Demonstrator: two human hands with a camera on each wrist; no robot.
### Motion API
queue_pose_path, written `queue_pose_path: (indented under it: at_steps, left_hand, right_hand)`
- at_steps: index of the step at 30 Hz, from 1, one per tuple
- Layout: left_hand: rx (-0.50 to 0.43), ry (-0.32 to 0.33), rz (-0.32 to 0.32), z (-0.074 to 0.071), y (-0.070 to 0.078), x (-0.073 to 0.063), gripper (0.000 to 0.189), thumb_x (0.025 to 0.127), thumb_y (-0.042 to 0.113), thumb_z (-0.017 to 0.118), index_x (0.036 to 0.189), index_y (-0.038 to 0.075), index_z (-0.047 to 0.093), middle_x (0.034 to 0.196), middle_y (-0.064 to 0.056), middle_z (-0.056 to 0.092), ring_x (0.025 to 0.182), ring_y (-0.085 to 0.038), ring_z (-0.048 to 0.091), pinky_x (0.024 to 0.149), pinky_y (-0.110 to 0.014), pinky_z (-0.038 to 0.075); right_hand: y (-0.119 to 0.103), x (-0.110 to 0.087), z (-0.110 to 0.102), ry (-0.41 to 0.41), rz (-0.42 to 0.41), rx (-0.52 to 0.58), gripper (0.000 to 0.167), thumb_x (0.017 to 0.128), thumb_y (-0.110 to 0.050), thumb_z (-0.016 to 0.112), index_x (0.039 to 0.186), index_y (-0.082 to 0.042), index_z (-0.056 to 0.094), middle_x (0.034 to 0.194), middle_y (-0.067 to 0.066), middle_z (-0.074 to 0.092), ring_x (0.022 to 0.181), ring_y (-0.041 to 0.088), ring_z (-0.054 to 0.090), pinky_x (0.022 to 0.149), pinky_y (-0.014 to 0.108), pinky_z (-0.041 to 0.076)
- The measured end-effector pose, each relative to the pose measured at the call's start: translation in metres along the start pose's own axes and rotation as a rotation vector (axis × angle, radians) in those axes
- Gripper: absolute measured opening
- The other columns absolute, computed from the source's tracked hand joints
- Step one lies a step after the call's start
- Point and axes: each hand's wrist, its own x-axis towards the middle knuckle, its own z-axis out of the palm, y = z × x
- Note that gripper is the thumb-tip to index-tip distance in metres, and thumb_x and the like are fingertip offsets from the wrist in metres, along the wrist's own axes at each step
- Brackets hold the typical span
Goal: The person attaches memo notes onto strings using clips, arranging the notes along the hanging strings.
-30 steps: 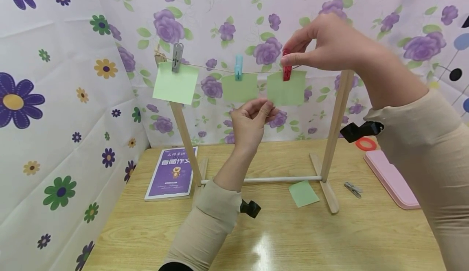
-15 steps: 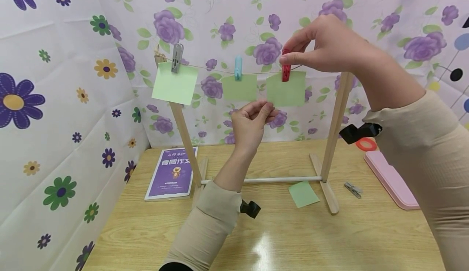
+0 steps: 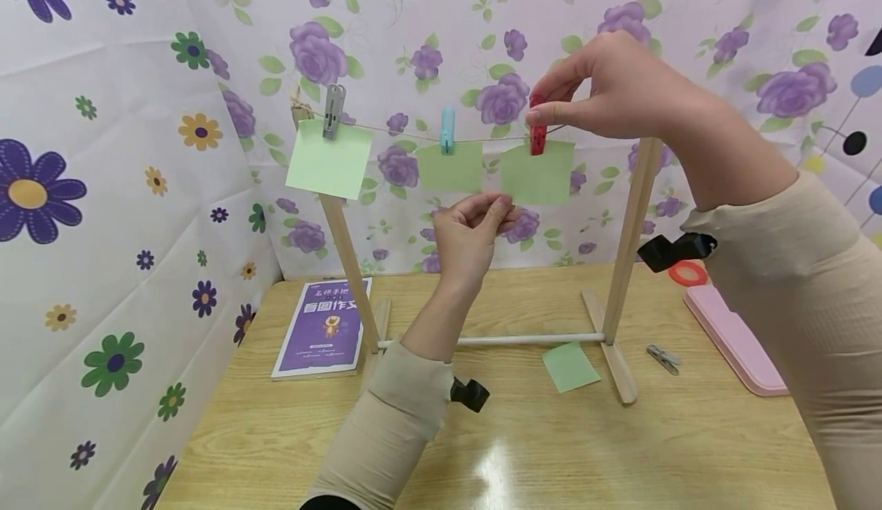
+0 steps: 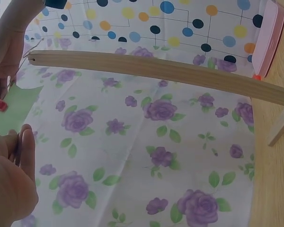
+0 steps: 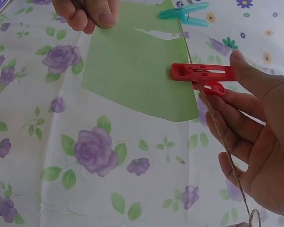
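My right hand (image 3: 613, 93) pinches the red clothespin (image 3: 538, 141) between thumb and fingers. In the right wrist view that clothespin (image 5: 199, 73) straddles the twine (image 5: 217, 127) and the edge of a green paper square (image 5: 137, 71). My left hand (image 3: 468, 238) pinches the lower left corner of this same paper. To its left, a light-blue clothespin (image 3: 447, 131) holds a second green square (image 3: 450, 169) on the line. At the far left, a grey clothespin (image 3: 334, 112) holds a third, paler one (image 3: 329, 159).
The twine runs between two wooden posts (image 3: 632, 234), joined low down by a white rod (image 3: 530, 339). On the table (image 3: 551, 449) lie another green square (image 3: 570, 367), a grey clothespin (image 3: 664, 358), a pink case (image 3: 737, 341), a red ring (image 3: 687, 272) and a purple book (image 3: 320, 334).
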Motion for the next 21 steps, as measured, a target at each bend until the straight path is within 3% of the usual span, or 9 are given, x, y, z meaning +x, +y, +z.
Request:
queue_pose_path:
  at_steps: [11, 13, 18, 21]
  left_hand:
    - [-0.039, -0.014, -0.041, 0.0005, 0.0013, -0.0024, 0.016, 0.094, 0.006, 0.071, 0.102, -0.008, 0.071, 0.096, -0.023, 0.074, 0.078, -0.017, 0.075, 0.08, -0.035, 0.064]
    - [-0.025, -0.02, -0.039, 0.0004, 0.0013, -0.0025, 0.017, 0.094, 0.007, 0.072, 0.103, -0.007, 0.071, 0.096, -0.022, 0.074, 0.079, -0.017, 0.075, 0.08, -0.035, 0.064]
    - [-0.003, -0.025, -0.042, 0.0017, 0.0007, -0.0031, 0.016, 0.094, 0.008, 0.072, 0.103, -0.005, 0.072, 0.096, -0.017, 0.075, 0.081, -0.019, 0.075, 0.079, -0.035, 0.064]
    - [-0.002, -0.026, -0.045, 0.0031, -0.0006, -0.0035, 0.016, 0.094, 0.008, 0.073, 0.103, -0.005, 0.072, 0.096, -0.017, 0.075, 0.081, -0.019, 0.075, 0.079, -0.035, 0.064]
  right_hand:
    - [-0.001, -0.0014, -0.0004, 0.0, 0.003, 0.008, 0.022, 0.096, -0.03, 0.073, 0.106, -0.012, 0.08, 0.092, 0.001, 0.076, 0.08, 0.012, 0.059, 0.061, 0.017, 0.045]
    - [-0.0014, -0.0018, -0.0003, -0.003, 0.013, 0.004, 0.029, 0.097, -0.032, 0.071, 0.117, -0.011, 0.076, 0.098, 0.002, 0.076, 0.082, 0.016, 0.06, 0.06, 0.019, 0.046]
    - [-0.002, -0.0033, 0.0025, 0.039, 0.018, 0.023, 0.062, 0.096, -0.029, 0.072, 0.15, -0.008, 0.048, 0.128, 0.011, 0.066, 0.111, 0.029, 0.058, 0.089, 0.039, 0.053]
    - [-0.0017, -0.0064, 0.0057, 0.141, -0.026, 0.06, 0.068, 0.093, -0.023, 0.076, 0.151, -0.006, 0.045, 0.135, 0.014, 0.061, 0.121, 0.03, 0.054, 0.102, 0.047, 0.047]
